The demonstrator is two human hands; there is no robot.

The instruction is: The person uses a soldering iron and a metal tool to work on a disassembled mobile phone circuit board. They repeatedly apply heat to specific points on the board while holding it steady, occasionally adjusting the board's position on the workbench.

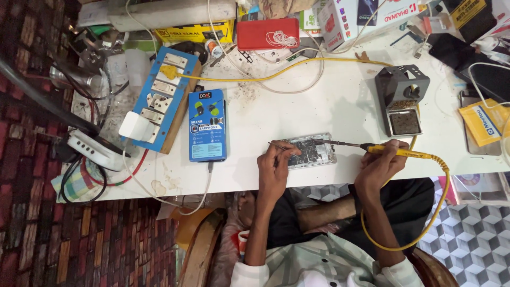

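Note:
An opened phone with its circuit board showing lies on the white table, near the front edge. My left hand pinches thin tweezers whose tips rest on the board's left part. My right hand grips a yellow-handled soldering iron. The iron's metal tip reaches left to the top of the board. A yellow cable loops from the iron down past my right arm.
A dark soldering iron stand stands right of the phone. A blue earphone box and a blue switchboard lie to the left. A red case, boxes and cables crowd the back. A yellow packet lies at far right.

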